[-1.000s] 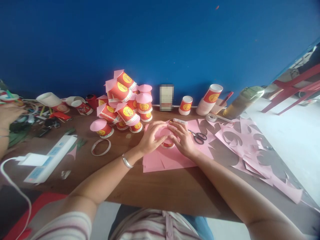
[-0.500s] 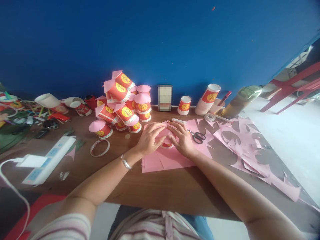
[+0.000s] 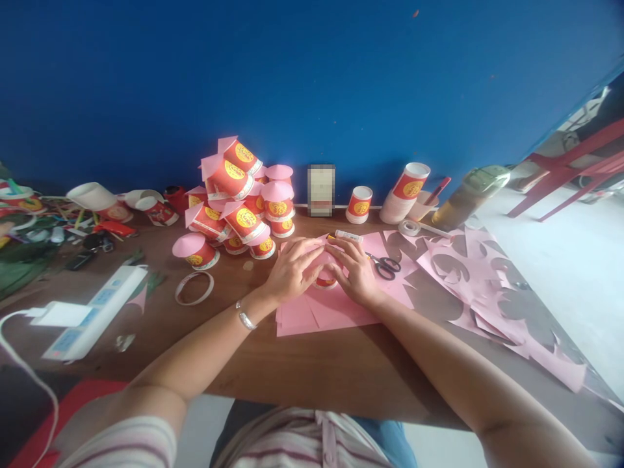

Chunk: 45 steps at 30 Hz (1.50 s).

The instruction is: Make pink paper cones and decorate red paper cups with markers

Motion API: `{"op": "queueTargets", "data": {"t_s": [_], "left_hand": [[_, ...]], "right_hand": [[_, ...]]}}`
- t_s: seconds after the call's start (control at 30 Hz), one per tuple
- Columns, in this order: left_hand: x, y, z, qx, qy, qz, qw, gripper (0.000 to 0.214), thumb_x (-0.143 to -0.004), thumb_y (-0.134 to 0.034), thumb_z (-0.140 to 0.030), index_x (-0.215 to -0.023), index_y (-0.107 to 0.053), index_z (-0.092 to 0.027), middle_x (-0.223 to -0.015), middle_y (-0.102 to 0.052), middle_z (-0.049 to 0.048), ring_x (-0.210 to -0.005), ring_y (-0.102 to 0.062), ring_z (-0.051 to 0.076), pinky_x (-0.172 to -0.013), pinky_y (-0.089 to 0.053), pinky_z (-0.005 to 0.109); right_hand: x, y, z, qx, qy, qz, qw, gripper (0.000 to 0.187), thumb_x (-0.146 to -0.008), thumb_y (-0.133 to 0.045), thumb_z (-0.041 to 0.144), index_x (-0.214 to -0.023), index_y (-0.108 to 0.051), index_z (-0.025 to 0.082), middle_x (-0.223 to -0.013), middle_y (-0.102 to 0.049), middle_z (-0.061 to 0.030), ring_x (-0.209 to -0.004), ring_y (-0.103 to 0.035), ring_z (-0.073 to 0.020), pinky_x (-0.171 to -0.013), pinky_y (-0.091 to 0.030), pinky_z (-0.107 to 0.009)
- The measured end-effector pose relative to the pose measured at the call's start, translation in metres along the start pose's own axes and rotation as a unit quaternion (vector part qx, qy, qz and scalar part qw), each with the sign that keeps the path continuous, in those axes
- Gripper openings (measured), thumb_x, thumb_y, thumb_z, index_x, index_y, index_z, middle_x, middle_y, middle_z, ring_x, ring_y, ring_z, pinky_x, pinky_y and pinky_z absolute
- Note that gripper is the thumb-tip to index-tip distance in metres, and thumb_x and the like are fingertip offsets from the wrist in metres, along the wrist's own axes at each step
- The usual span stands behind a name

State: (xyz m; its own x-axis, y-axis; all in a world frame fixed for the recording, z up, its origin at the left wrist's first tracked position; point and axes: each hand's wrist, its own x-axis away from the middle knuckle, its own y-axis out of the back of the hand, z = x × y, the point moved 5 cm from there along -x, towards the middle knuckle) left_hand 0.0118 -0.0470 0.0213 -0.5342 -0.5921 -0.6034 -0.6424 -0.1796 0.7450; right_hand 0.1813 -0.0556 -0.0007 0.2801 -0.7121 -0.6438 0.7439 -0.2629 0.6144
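Observation:
Between my hands a red paper cup (image 3: pixel 325 283) stands upside down, mostly hidden, under a pink paper cone (image 3: pixel 322 265). My left hand (image 3: pixel 292 270) curves round the cone's left side, with fingertips meeting near its far side. From the right, my right hand (image 3: pixel 359 270) holds the cone in the same way, thumb at the near edge. Beneath lies a stack of pink paper sheets (image 3: pixel 351 309). Scissors with black handles (image 3: pixel 386 267) rest on the sheets just right of my right hand, and a white glue stick (image 3: pixel 348 236) lies behind it.
Several cone-topped cups (image 3: pixel 231 182) are piled at back left. A paper ring (image 3: pixel 194 288) and power strip (image 3: pixel 97 312) lie left. Paper offcuts (image 3: pixel 492 292) cover the right side. Stacked cups (image 3: pixel 407 192), a tape roll (image 3: pixel 409 227) and a bottle (image 3: pixel 470 195) stand by the wall.
Both hands stay round the cone on the cup, with almost no visible movement. The view has shifted very slightly.

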Motion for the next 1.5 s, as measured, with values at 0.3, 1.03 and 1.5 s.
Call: {"op": "queueTargets", "data": {"t_s": [0.3,1.03,1.5], "left_hand": [[0.0013,-0.0019,0.0028,0.004,0.003,0.006,1.000,0.040,-0.101,-0.056,-0.034,-0.139,-0.061,-0.023,-0.134,-0.067,0.0122,-0.127,-0.059,0.028,-0.109,-0.048,0.052],[-0.0001,-0.0022,0.0009,0.012,0.016,0.020,1.000,0.040,-0.102,-0.053,-0.034,-0.139,-0.060,-0.022,-0.137,-0.064,0.0116,-0.129,-0.057,0.027,-0.111,-0.046,0.051],[-0.0027,-0.0019,-0.0006,0.027,-0.032,0.012,0.999,0.041,-0.102,-0.052,-0.028,-0.143,-0.053,-0.021,-0.140,-0.061,0.0134,-0.131,-0.057,0.025,-0.111,-0.048,0.049]], "right_hand": [[-0.0016,0.0002,0.0009,0.001,-0.002,-0.002,1.000,0.037,-0.103,-0.053,0.041,-0.133,-0.068,0.026,-0.129,-0.069,-0.0126,-0.131,-0.056,-0.0327,-0.109,-0.050,-0.057],[-0.0003,0.0003,0.0028,0.014,-0.004,-0.004,1.000,0.038,-0.104,-0.050,0.043,-0.132,-0.066,0.022,-0.133,-0.066,-0.0143,-0.131,-0.055,-0.0328,-0.110,-0.048,-0.057],[0.0022,-0.0004,0.0005,-0.002,0.016,-0.026,1.000,0.041,-0.103,-0.052,0.042,-0.136,-0.062,0.020,-0.132,-0.064,-0.0160,-0.129,-0.055,-0.0324,-0.109,-0.049,-0.056]]}}
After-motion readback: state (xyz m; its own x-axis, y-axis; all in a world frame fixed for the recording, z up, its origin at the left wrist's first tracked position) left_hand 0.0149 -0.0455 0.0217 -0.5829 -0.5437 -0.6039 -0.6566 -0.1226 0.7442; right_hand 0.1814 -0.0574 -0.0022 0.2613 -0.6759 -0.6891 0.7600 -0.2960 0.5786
